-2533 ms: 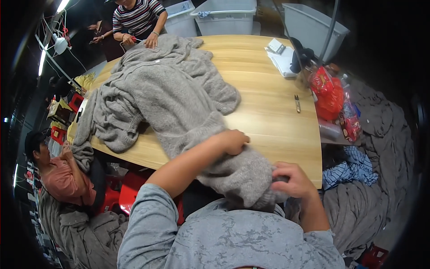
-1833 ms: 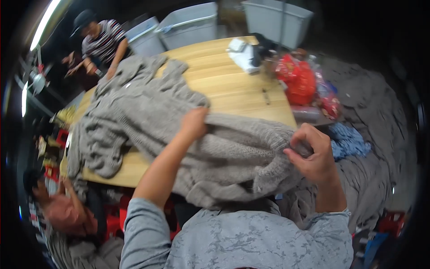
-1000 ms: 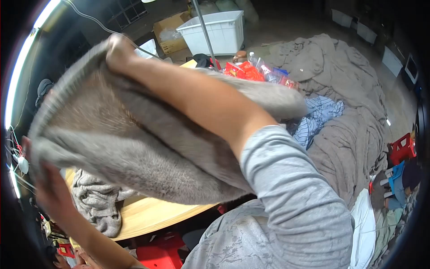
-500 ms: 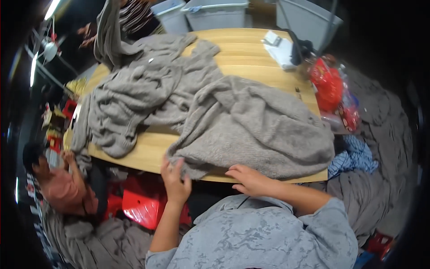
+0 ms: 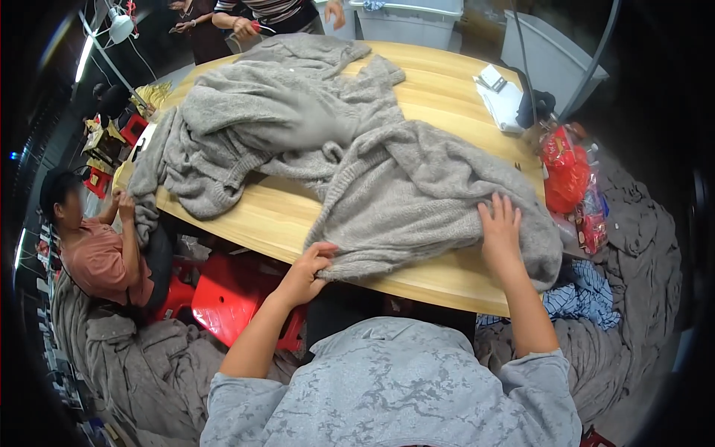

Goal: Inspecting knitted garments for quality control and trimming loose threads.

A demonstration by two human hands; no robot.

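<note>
A grey knitted garment point(image 5: 424, 194) lies spread and rumpled across the near right part of the table. At its near left corner my left hand point(image 5: 307, 273) grips the ribbed edge, with thumb and fingers closed on the knit. My right hand point(image 5: 502, 232) rests on the garment's right half, palm down and fingers spread. Beyond it, to the left, more grey knitwear point(image 5: 246, 123) lies heaped in folds. I cannot tell where one piece stops and another begins.
The wooden table point(image 5: 439, 89) carries white papers point(image 5: 500, 104) and red plastic bags point(image 5: 566, 175) toward its right edge. A seated person point(image 5: 104, 253) works at the left; others stand at the far side, one holding red-handled scissors point(image 5: 261, 28). A red stool point(image 5: 227, 294) and knit piles point(image 5: 640, 261) surround me.
My left hand has closed on the garment's near left corner. The right hand has moved away from me onto the cloth. Across the table, a lifted grey piece has come down onto the heap.
</note>
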